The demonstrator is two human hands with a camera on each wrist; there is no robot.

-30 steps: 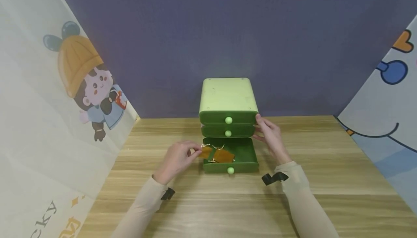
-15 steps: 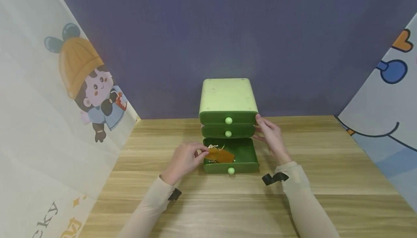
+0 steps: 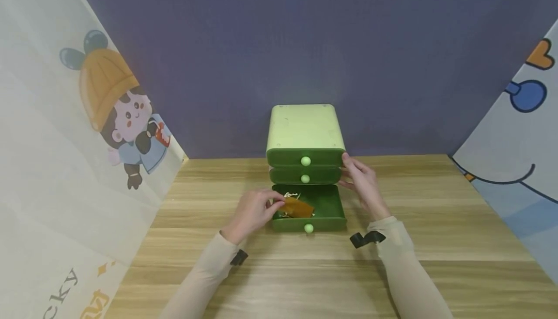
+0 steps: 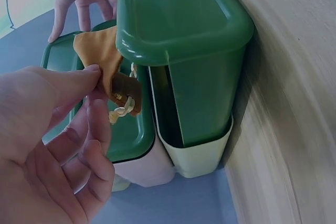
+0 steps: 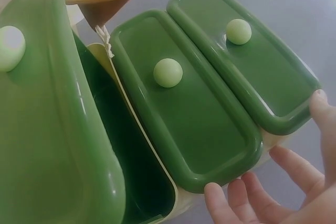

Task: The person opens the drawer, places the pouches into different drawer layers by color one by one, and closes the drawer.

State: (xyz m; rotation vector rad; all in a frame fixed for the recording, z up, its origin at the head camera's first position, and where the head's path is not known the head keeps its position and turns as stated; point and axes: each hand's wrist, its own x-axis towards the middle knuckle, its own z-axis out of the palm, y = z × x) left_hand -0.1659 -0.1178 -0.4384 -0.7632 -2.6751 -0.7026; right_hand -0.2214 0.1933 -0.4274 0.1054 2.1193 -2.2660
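My left hand (image 3: 255,215) pinches an orange-brown drawstring pouch (image 4: 102,51) between thumb and fingertips, over the left part of the pulled-out bottom drawer (image 3: 330,203). Pale cords (image 4: 125,107) hang from the pouch. In the head view brown cloth (image 3: 301,208) spans from my fingertips into the drawer; whether a second pouch lies beneath I cannot tell. My right hand (image 3: 364,185) rests its fingertips along the right side of the small green cabinet (image 3: 305,126). Its thumb touches the edge of the top drawer (image 5: 252,66), and other fingers lie by the middle drawer (image 5: 205,135).
Upper and middle drawers are pushed in, each with a round pale knob (image 3: 306,161). The cabinet stands on a wood-grain table (image 3: 418,265) near a dark blue back panel (image 3: 226,67). Printed panels (image 3: 48,164) flank the table.
My left hand has moved a little to the right, carrying the pouch farther over the drawer. Two brown patches that looked separate now overlap. The right hand stays at the cabinet's side.
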